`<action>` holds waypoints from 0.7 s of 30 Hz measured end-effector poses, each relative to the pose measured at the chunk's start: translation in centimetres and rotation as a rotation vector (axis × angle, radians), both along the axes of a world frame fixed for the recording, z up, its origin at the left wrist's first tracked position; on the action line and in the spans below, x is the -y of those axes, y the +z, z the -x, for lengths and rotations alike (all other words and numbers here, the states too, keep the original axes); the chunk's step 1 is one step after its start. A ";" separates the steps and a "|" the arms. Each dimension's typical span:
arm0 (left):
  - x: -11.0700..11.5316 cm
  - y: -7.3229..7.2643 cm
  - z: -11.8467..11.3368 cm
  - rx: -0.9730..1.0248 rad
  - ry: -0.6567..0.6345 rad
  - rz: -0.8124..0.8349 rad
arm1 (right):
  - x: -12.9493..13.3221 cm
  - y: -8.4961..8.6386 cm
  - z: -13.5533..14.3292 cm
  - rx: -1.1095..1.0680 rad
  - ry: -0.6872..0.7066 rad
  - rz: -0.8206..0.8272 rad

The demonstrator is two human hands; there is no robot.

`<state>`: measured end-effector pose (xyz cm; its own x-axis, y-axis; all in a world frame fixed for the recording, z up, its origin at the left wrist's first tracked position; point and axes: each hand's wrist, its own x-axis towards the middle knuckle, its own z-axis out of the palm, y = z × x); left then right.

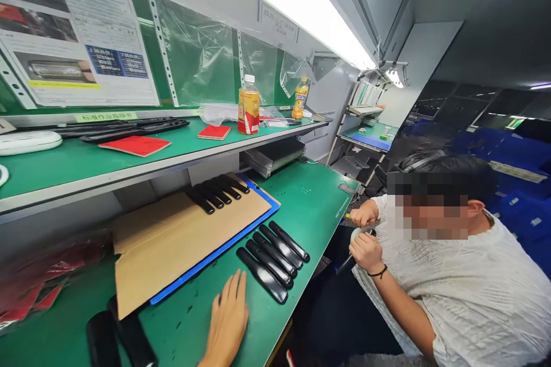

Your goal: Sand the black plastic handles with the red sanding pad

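Green matting [189,321] is carrying everything: cardboard [172,241] is lying leftmost, one own hand [227,321] is resting flat and released just short of four black handles [275,261]; which hand, I cannot tell. Rightward, a co-worker [451,287] is gripping a tool.
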<state>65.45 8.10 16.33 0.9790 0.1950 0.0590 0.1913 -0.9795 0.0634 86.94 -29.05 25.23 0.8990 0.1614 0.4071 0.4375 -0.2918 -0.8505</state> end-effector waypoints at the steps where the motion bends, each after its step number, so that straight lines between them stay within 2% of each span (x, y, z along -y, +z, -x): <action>1: 0.3 -0.2 -1.2 0.007 -0.079 -0.089 | -0.1 0.0 0.1 -0.009 0.014 -0.020; 3: 0.8 -0.4 -3.1 -0.003 -0.195 -0.144 | -0.6 0.2 0.6 -0.033 0.033 -0.048; 6: 0.9 -0.3 -4.7 -0.021 -0.262 -0.104 | -1.6 1.2 0.8 -0.083 0.041 -0.069; 12: -0.1 0.3 -4.0 -0.134 -0.340 -0.044 | -4.7 4.7 2.0 -0.190 0.049 -0.098; 15: -1.0 0.4 -2.1 -0.199 -0.370 0.028 | -6.0 7.0 4.3 -0.246 0.071 -0.089; 17: -1.7 0.0 0.3 -0.232 -0.357 0.114 | -6.6 8.3 6.4 -0.282 0.085 -0.062; 19: -2.1 -0.7 3.7 -0.222 -0.233 0.310 | -7.3 8.9 9.2 -0.318 0.102 -0.022; 21: -2.2 -1.0 7.6 -0.089 0.039 0.640 | -8.4 8.6 12.6 -0.355 0.128 0.020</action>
